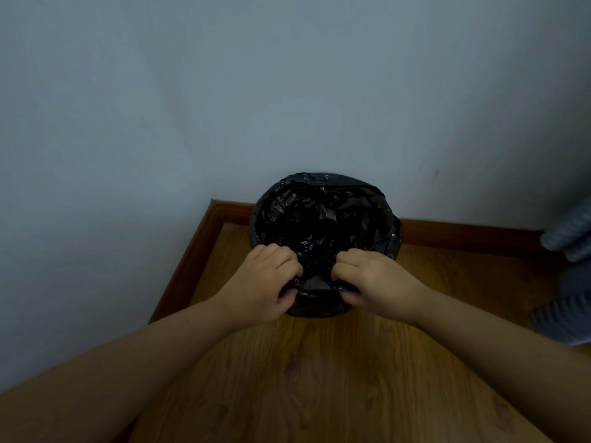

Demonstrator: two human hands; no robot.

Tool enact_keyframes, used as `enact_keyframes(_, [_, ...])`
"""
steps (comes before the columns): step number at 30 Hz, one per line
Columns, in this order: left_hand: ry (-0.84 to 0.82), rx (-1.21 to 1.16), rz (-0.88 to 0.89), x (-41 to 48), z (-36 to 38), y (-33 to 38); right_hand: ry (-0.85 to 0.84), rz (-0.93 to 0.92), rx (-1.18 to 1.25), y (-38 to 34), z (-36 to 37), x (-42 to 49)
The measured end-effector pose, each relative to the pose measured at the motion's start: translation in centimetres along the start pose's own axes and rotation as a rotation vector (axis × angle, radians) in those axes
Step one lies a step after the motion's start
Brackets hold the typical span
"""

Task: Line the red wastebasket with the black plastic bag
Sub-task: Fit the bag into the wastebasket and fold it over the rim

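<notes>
The crinkled black plastic bag (323,225) is draped over the whole wastebasket, so none of its red shows; it stands in a corner just beyond both hands. The left hand (268,279) and right hand (374,281) sit side by side at the near rim, each pinched shut on a fold of the bag, probably to pull the slack down over the edge so the liner stays put. Under the hands lies a brown wood-grain laminate floor (319,378), edged by a wooden skirting board (463,236) below plain pale walls (224,91). Grey ribbed fabric (569,282) lies off to the right hand's far side.
</notes>
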State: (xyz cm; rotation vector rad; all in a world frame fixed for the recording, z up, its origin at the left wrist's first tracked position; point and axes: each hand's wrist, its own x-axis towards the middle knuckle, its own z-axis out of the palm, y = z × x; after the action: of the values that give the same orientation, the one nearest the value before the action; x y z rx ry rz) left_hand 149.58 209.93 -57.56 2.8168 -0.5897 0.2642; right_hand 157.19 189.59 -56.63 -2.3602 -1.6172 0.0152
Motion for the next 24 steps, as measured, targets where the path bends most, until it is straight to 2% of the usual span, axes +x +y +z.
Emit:
enact_keyframes(9, [-0.018,0.023,0.065,0.8,0.3,1.6,0.049,0.034,0.067,-0.2,0.6,0.0])
enact_keyframes(12, [-0.023,0.037,0.048,0.7,0.2,1.5,0.077,0.027,0.041,0.0,0.1,-0.5])
enact_keyframes(15, [-0.032,0.049,0.008,0.5,0.2,1.1,0.025,0.002,-0.031,0.5,-0.1,-0.8])
enact_keyframes(18, [-0.041,0.049,-0.044,0.4,0.2,0.5,0.016,0.028,-0.011,0.8,-0.1,-0.8])
enact_keyframes(24, [-0.03,0.027,-0.033,0.3,0.3,0.2,0.033,0.04,0.006,0.5,0.4,-0.5])
